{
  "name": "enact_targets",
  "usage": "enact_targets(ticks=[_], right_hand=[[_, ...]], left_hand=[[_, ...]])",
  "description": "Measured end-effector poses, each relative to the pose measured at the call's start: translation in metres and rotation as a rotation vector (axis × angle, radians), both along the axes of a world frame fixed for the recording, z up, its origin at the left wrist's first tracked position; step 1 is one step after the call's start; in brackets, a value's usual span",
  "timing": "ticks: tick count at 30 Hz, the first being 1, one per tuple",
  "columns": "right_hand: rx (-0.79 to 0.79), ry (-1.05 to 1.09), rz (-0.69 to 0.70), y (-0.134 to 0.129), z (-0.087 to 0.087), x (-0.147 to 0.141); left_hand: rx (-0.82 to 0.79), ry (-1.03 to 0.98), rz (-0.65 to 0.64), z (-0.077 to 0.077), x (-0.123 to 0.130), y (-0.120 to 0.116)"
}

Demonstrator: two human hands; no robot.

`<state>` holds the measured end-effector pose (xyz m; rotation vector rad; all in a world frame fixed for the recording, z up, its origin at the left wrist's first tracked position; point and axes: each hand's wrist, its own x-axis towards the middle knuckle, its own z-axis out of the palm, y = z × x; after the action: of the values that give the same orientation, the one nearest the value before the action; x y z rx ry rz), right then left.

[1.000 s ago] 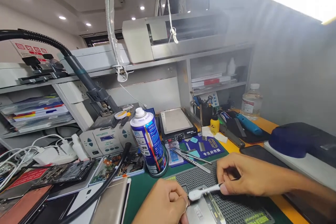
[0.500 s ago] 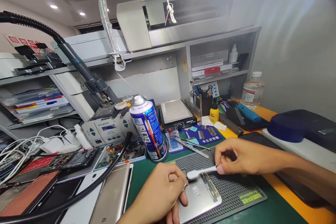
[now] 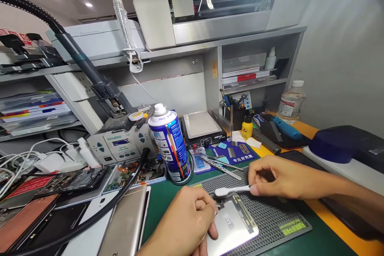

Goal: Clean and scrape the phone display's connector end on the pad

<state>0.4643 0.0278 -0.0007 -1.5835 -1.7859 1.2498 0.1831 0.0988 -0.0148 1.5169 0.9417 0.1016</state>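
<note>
My left hand is closed at the near left side of a silver phone screen panel, its thumb and forefinger pinched by a dark connector strip at the top corner. Other fingers lie against the panel's left edge. Between the thumb and fingers of my right hand is a white toothbrush, its head pointing left just above the panel's upper end. The bristles are hard to see. Beneath the panel lies a grey textured mat on the green work surface.
Left of centre stands a blue spray can, beside a tray of circuit boards. A black hose crosses several phones. Behind the mat are tweezers, a heating plate and a yellow bottle.
The toothbrush head has moved up slightly, away from the panel's top edge. My left hand keeps its hold. The whole view has shifted a little.
</note>
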Motion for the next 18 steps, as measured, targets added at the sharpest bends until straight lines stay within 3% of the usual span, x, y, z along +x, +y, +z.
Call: enact_targets(ticks=[18], right_hand=[[0.013, -0.087, -0.036, -0.001, 0.009, 0.010]], left_hand=[[0.033, 0.001, 0.002, -0.002, 0.002, 0.000]])
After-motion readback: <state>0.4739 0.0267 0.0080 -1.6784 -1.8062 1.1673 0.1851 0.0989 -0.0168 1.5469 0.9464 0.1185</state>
